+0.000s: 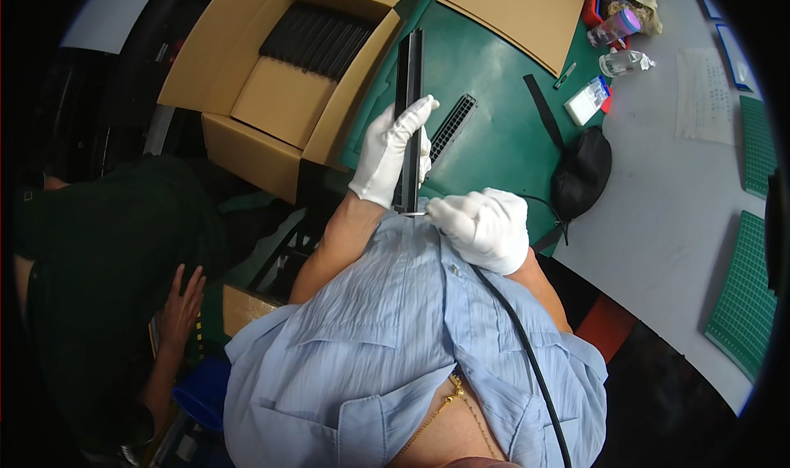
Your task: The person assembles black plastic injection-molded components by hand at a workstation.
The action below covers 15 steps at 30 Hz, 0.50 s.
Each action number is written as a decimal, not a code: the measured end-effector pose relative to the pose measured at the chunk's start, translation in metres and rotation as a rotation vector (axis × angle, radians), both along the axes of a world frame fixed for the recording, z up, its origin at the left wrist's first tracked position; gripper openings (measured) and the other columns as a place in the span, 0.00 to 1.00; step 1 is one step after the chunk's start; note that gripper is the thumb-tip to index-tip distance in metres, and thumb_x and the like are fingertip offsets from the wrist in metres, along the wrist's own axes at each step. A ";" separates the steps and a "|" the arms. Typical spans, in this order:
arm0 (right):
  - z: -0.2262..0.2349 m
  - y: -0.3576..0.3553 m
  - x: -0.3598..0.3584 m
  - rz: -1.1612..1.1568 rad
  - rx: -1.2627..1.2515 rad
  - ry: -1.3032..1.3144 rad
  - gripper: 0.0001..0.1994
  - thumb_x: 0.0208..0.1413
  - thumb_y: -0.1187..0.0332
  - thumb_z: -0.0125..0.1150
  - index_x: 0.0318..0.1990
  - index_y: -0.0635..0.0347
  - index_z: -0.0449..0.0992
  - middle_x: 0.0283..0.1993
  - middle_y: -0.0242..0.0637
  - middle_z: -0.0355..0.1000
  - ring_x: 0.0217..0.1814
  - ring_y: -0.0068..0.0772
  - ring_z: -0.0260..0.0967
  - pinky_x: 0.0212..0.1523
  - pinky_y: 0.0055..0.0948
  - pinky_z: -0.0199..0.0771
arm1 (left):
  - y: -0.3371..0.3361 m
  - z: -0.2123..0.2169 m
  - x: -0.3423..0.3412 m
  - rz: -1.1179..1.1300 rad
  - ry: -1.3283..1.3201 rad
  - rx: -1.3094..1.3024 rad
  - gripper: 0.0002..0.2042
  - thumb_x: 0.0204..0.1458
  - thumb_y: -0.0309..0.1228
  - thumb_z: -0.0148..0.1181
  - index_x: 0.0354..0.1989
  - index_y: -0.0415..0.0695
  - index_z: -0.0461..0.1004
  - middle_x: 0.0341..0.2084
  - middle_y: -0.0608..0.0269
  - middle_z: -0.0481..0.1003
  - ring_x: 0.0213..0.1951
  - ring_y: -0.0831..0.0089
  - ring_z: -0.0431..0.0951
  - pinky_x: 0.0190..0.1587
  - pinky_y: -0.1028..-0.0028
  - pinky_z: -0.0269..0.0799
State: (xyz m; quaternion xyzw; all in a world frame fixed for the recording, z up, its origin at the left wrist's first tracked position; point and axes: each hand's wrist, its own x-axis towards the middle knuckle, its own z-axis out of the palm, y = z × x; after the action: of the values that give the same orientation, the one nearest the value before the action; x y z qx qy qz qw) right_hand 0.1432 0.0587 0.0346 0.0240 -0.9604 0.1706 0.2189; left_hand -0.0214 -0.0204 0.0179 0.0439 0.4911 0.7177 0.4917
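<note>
My left hand [390, 153], in a white glove, is closed round a long black grooved bar [410, 73], held upright in front of my chest. My right hand [485, 228], also gloved in white, pinches a thin silvery tool [415, 214]. The tip of that tool lies against the near end of the bar; its handle is hidden in my fingers, so its exact kind does not show. Just beyond my left hand, a black slotted strip [454, 129] lies on the green table mat [494, 81].
An open cardboard box [271, 97] with several black bars [317, 40] stands left. Cardboard sheets [518, 11] lie at the back. A black pouch [581, 172], a white pack [586, 100] and cups [615, 27] are on the right. Another person's hand [179, 307] is at lower left.
</note>
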 end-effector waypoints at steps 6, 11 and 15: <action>0.004 -0.001 -0.002 -0.043 -0.166 0.010 0.09 0.44 0.66 0.68 0.35 0.47 0.76 0.33 0.24 0.76 0.23 0.28 0.70 0.22 0.28 0.68 | 0.000 -0.004 0.000 -0.044 0.050 0.000 0.23 0.67 0.47 0.47 0.49 0.34 0.71 0.12 0.73 0.58 0.09 0.84 0.58 0.11 0.80 0.56; 0.006 0.006 -0.014 -0.073 -0.188 0.088 0.09 0.43 0.68 0.72 0.31 0.50 0.76 0.31 0.27 0.75 0.26 0.30 0.73 0.25 0.30 0.71 | -0.006 -0.010 0.014 -0.015 -0.129 0.036 0.26 0.67 0.55 0.38 0.36 0.43 0.69 0.10 0.72 0.59 0.08 0.82 0.58 0.11 0.79 0.57; 0.008 0.014 -0.018 -0.145 -0.204 0.108 0.11 0.41 0.71 0.75 0.29 0.53 0.75 0.30 0.29 0.75 0.25 0.33 0.74 0.25 0.29 0.72 | -0.018 -0.010 0.025 -0.038 -0.190 -0.016 0.26 0.68 0.56 0.36 0.30 0.48 0.68 0.11 0.72 0.61 0.11 0.82 0.61 0.13 0.80 0.57</action>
State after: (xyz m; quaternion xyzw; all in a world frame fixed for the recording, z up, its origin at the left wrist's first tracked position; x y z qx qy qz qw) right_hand 0.1251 0.0722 0.0423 -0.0589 -0.9241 0.2495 0.2834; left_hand 0.0038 -0.0385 0.0074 -0.0190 0.4472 0.7053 0.5497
